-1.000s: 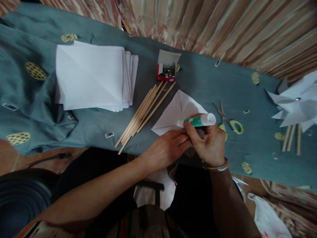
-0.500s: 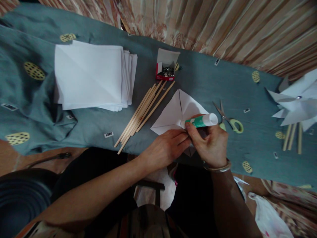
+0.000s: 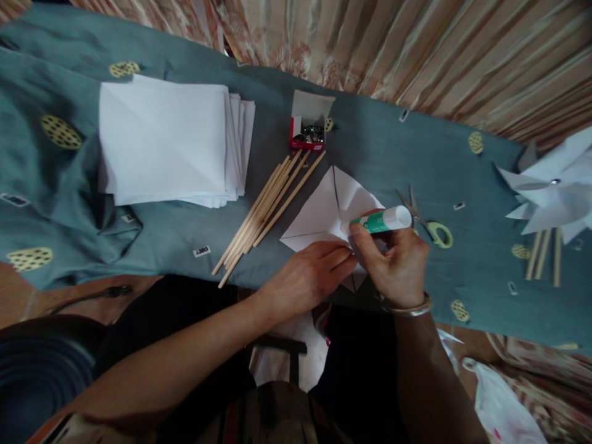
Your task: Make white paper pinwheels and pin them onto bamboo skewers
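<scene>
My right hand is closed around a white and green glue stick, held tilted with its lower end at the middle of a square of white paper. Dark lines run from the paper's corners toward its centre. Over the paper's near side lies my left hand, fingers together and bent down onto it by the glue stick's tip; its thumb is hidden. Just right of my right hand are scissors with green handles, blades apart, partly covered by that hand.
Several wooden sticks lie left of the paper, below an open red box of small metal pieces. A stack of white paper is farther left. Paper pinwheels on sticks lie at the right on the green cloth.
My right hand has shifted slightly to the right and up with the glue stick, whose lower end has moved a little across the paper. My left hand stays in place.
</scene>
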`<control>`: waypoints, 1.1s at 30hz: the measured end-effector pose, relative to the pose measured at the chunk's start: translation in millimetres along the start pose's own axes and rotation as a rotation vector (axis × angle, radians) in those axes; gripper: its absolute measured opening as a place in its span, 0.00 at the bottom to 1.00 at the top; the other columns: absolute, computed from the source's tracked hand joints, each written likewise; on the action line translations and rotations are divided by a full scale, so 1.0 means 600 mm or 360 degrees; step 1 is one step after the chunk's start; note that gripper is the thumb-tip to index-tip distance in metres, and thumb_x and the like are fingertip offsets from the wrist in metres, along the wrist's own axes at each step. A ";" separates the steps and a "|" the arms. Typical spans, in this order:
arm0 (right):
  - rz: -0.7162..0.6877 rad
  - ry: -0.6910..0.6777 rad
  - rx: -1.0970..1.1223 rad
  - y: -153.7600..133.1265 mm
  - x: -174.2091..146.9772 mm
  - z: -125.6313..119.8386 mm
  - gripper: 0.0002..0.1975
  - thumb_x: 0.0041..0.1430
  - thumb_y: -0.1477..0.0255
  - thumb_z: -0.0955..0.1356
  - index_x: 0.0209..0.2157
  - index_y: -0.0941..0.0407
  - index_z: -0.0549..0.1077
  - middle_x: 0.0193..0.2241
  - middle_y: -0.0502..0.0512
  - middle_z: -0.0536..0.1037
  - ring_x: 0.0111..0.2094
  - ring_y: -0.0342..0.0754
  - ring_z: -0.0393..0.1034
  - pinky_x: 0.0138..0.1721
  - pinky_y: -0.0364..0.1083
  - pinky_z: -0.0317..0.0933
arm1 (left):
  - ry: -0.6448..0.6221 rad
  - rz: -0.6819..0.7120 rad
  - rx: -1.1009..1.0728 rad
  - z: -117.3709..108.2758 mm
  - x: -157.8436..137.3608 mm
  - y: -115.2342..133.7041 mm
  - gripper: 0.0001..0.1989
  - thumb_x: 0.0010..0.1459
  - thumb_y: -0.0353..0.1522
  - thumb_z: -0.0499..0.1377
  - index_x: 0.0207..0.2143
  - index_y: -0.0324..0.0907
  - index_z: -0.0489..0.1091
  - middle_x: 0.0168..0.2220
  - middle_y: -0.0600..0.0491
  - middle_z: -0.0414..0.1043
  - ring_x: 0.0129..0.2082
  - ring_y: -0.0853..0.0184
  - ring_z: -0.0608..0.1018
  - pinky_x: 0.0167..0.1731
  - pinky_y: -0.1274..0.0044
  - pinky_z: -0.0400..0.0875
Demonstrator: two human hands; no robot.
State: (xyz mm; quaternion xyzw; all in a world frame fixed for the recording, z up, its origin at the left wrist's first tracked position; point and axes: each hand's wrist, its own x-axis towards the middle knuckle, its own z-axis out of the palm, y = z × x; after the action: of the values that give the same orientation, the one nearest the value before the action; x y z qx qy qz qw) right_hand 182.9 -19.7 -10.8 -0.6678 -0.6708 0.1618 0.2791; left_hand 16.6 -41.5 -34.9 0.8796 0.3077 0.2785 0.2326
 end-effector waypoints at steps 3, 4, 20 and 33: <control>-0.0002 0.0038 0.0014 0.000 0.002 0.002 0.15 0.57 0.58 0.69 0.35 0.57 0.76 0.28 0.56 0.81 0.28 0.50 0.76 0.33 0.49 0.69 | -0.0013 -0.0008 0.0014 -0.001 0.000 0.000 0.13 0.68 0.28 0.46 0.48 0.34 0.68 0.45 0.44 0.75 0.52 0.62 0.74 0.53 0.69 0.73; 0.0002 0.0049 0.0009 0.000 0.003 0.003 0.16 0.57 0.58 0.69 0.35 0.57 0.75 0.28 0.55 0.81 0.28 0.50 0.76 0.32 0.49 0.69 | -0.0025 -0.0019 0.0013 -0.001 0.001 0.000 0.13 0.68 0.28 0.47 0.49 0.35 0.68 0.46 0.45 0.74 0.52 0.62 0.74 0.53 0.69 0.73; 0.0596 -0.0038 0.1420 0.017 0.016 -0.003 0.20 0.57 0.49 0.67 0.36 0.51 0.76 0.28 0.50 0.77 0.27 0.44 0.73 0.31 0.46 0.70 | 0.0054 -0.0081 -0.0116 -0.001 0.000 -0.005 0.12 0.66 0.28 0.51 0.50 0.35 0.68 0.48 0.43 0.75 0.52 0.61 0.74 0.52 0.67 0.73; 0.0646 -0.0314 0.1785 0.010 -0.014 -0.013 0.16 0.52 0.55 0.72 0.34 0.53 0.76 0.26 0.49 0.79 0.26 0.43 0.75 0.32 0.45 0.74 | 0.0381 -0.0929 -0.0966 -0.032 0.011 -0.008 0.18 0.56 0.32 0.62 0.50 0.39 0.70 0.48 0.48 0.77 0.46 0.65 0.78 0.49 0.72 0.71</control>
State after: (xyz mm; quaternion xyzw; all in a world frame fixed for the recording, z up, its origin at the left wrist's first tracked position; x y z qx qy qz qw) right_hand 191.8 -29.1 -9.4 -0.5154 -0.3650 0.6020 0.4886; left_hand 6.5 -29.1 -21.1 0.6090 0.4724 0.3789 0.5123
